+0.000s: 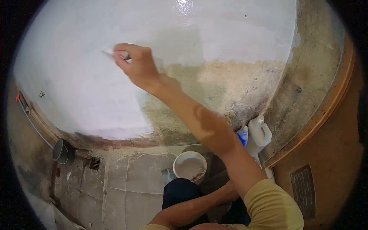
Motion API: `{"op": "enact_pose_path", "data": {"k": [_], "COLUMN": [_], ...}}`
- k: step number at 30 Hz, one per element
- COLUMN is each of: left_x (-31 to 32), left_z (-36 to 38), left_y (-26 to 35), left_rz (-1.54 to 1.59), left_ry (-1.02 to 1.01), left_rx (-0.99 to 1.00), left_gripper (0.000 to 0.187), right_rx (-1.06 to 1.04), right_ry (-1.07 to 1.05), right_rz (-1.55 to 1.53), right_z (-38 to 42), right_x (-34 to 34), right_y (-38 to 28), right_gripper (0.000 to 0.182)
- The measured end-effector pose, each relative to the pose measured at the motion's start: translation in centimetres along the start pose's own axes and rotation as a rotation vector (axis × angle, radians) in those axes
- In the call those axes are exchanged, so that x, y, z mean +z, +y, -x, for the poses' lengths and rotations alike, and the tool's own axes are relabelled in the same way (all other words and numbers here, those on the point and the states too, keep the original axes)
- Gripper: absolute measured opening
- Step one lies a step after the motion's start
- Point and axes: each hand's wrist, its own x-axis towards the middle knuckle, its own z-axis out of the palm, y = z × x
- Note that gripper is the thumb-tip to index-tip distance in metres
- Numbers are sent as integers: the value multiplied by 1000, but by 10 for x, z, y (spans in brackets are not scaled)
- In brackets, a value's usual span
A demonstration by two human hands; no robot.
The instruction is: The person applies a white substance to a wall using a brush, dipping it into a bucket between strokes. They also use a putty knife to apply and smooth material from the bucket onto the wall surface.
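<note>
My right hand (138, 66) is closed around a paintbrush (124, 54), with its white tip against or very near the wall (88, 88). Motion blurs the brush tip. Wet-looking white paint covers the wall's left and upper parts, while a stained, yellowish patch (230, 84) shows at the lower right. My left arm crosses low in front of me, and my left hand (230, 189) lies mostly behind my right arm, its fingers hidden. Below the wall, near my knee, stands a white bucket (205, 165) with pale liquid in it.
A white jug (257, 132) and a blue-labelled bottle (243, 135) stand in the right corner. At left are a dark bucket (63, 151), a thin blue hose (37, 130) and a floor drain (95, 163). A wooden frame (326, 113) edges the right side.
</note>
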Motion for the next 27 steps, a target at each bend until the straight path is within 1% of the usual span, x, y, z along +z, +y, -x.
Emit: {"op": "enact_pose_path", "data": {"k": [1,2,3,5,6,8,9,11,12,14,15,16,17,18,19,20,21,22,24,25,27], "left_x": [39,62,67,69,65,57,57,59,45,-14,-35,-36,-36,-37,-32,-24,-21,-23,-29,-27,-21], "left_z": [-7,-13,-15,-16,-15,-13,-11,-6,-4,-8,-10,-7,-3,-1,-1,-2,-3,-4,-6,-8,-11], "left_y": [-9,-14,-16,-19,-21,-24,-26,-30,-26,-8,0,2,4,5,3,-1,-3,-1,3,3,1], "left_rz": [24,46,41,328,329,157,162,100,105,92,77,78,100,120,118,77,37,36,49,48,94], "left_ry": [316,633,632,659,656,501,494,198,189,-250,-383,-389,-307,-223,-223,-217,-209,-206,-239,-239,-313], "left_rx": [84,169,162,148,150,98,112,43,58,-72,-139,-129,-149,-170,-162,-112,-63,-57,-105,-102,-94], "left_gripper": [30,30,30,31,31,26,26,23,23,20,20,20,20,20,20,18,17,17,13,13,13], "right_rx": [132,264,263,293,293,333,350,328,309,349,338,326,261,354,311,369,322,274,259,257,154], "right_ry": [-59,-120,-118,-2,1,93,103,118,129,158,181,203,224,229,250,285,331,377,452,452,471], "right_rz": [-119,-237,-245,-270,-267,-308,-309,-258,-225,-320,-305,-291,-273,-37,-54,96,25,-46,152,155,608], "right_z": [-7,-12,-15,-21,-25,-28,-30,-32,-34,-39,-41,-43,-45,-46,-47,-49,-50,-51,-53,-55,-60], "right_x": [12,23,34,47,44,32,17,-17,-37,-88,-119,-153,-188,-227,-267,-304,-341,-376,-434,-451,-470], "right_y": [-3,-4,1,18,23,33,35,50,58,69,68,66,77,65,71,65,68,72,70,67,59], "right_gripper": [13,12,12,11,11,12,12,12,12,12,13,14,17,20,22,22,22,22,20,20,20]}}
